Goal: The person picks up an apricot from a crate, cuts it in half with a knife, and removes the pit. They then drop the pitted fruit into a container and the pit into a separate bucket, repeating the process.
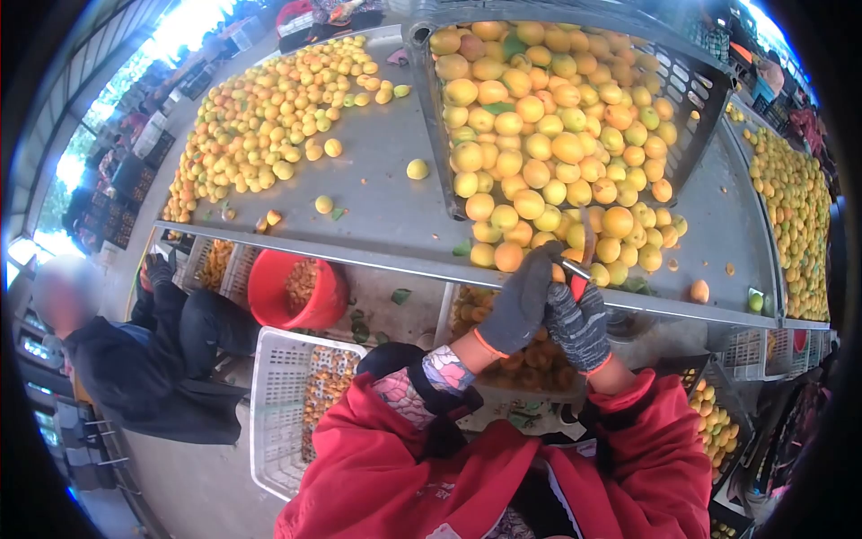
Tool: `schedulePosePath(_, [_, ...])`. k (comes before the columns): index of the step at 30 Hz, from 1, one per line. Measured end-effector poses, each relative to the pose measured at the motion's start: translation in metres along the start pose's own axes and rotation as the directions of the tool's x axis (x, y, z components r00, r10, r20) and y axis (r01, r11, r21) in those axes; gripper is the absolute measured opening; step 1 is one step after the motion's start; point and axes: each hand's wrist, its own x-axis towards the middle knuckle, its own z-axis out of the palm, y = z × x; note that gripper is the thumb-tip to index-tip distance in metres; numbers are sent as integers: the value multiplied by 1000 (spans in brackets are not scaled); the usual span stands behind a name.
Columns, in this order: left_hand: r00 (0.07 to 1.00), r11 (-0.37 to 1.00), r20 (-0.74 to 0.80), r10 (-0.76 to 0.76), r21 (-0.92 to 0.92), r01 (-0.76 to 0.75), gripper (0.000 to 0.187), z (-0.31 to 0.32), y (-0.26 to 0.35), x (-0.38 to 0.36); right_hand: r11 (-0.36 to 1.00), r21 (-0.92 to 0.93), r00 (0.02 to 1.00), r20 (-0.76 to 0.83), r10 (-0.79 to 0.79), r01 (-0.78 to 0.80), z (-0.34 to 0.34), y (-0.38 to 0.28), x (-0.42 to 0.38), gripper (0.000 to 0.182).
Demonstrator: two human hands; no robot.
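Observation:
Both of my hands wear grey gloves and meet at the front edge of the metal table (386, 216). My right hand (579, 328) is closed round the red handle of a knife (588, 238), whose curved blade points up. Pressed against it, my left hand (521, 301) has its fingers bent together; what they hold, if anything, is hidden. Just beyond the hands, yellow-orange fruits (566, 148) spill from a tipped dark crate (435, 135) onto the table.
More fruit (269, 112) lies on the table's left part. Below the edge stand a red bucket (337, 292) and a white crate (265, 404) with fruit pieces. A co-worker (153, 359) sits at the left. Another fruit pile (790, 207) is at the right.

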Motion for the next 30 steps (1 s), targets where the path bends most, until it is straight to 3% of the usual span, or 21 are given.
schedulePosePath(2, [996, 996, -33, 88, 25, -87, 49, 7, 3, -3, 984, -140, 994, 2, -107, 107, -1, -3, 2, 42])
schedulePosePath(4, [991, 992, -33, 129, 22, -128, 46, 8, 1, -3, 999, 5, 999, -12, -48, 48, -3, -3, 6, 35])
schedulePosePath(5, [992, 992, -20, 124, 6, -124, 45, 4, -2, 0, 974, 218, 998, -5, 67, -65, -5, -1, 9, 30])
schedulePosePath(7, [989, 986, 48, 138, 85, -141, 44, -6, 3, 5, 759, 596, 959, 79, 271, -264, -11, 1, 17, 27])
schedulePosePath(9, [976, 945, 159, 151, 268, -190, 44, -24, 26, 8, 532, 727, 885, 233, 403, -434, -22, -10, 16, 33])
schedulePosePath(10, [967, 976, 221, -128, -146, 163, 44, -27, 27, 4, 515, 720, 876, 288, 387, -465, -30, -6, 15, 35])
schedulePosePath(12, [934, 845, 253, -253, -413, 340, 44, -32, 2, 6, 491, 722, 869, 347, 352, -487, -39, -2, 10, 31])
schedulePosePath(14, [910, 664, 265, -318, -623, 414, 42, -34, -7, 5, 785, 531, 938, 56, 342, -318, -40, 22, 3, 30])
schedulePosePath(15, [909, 577, 254, -330, -708, 407, 41, -34, -9, 3, 953, 276, 989, 112, 100, -128, -47, 25, 1, 31])
schedulePosePath(16, [908, 483, 244, -341, -783, 392, 40, -33, -10, 2, 985, -22, 972, 165, -167, 173, -47, 13, 2, 33])
schedulePosePath(17, [895, 464, 260, -361, -783, 415, 40, -32, -20, 5, 867, -225, 891, 203, -405, 445, -47, 1, 3, 36])
schedulePosePath(18, [882, 444, 278, -380, -782, 437, 40, -33, -35, 10, 983, -121, 975, 188, -116, 140, -52, -4, -2, 35])
schedulePosePath(19, [880, 446, 286, -379, -777, 445, 40, -33, -35, 12, 982, -17, 961, 203, 186, -186, -55, -11, -5, 34])
schedulePosePath(21, [886, 470, 293, -359, -763, 443, 39, -33, -34, 11, 978, 161, 990, 58, 128, -136, -48, -22, -2, 26])
schedulePosePath(23, [889, 534, 324, -324, -712, 455, 39, -27, -25, 10, 916, 384, 993, 48, 104, -114, -49, -33, 9, 23])
schedulePosePath(24, [881, 575, 356, -311, -668, 472, 38, -23, -22, 11, 881, 474, 995, -88, 48, -1, -34, -42, 14, 19])
schedulePosePath(26, [964, 986, 238, -118, -88, 142, 38, -11, 1, 4, 798, 602, 994, -102, 42, 28, -23, -42, 21, 18])
schedulePosePath(27, [985, 971, 174, -19, 238, -23, 38, -5, 13, 0, 749, 661, 993, -111, 37, 46, -22, -40, 24, 19])
schedulePosePath(28, [982, 975, 180, -62, 223, 20, 37, -2, 8, -1, 690, 723, 995, -86, 52, 26, -23, -35, 27, 22])
schedulePosePath(29, [949, 978, 243, -198, -15, 208, 36, -1, 4, -1, 692, 722, 996, -74, 45, 22, -24, -35, 28, 23])
schedulePosePath(30, [893, 872, 302, -334, -261, 414, 36, 0, 1, -1, 693, 721, 998, -59, 38, 16, -24, -34, 29, 25])
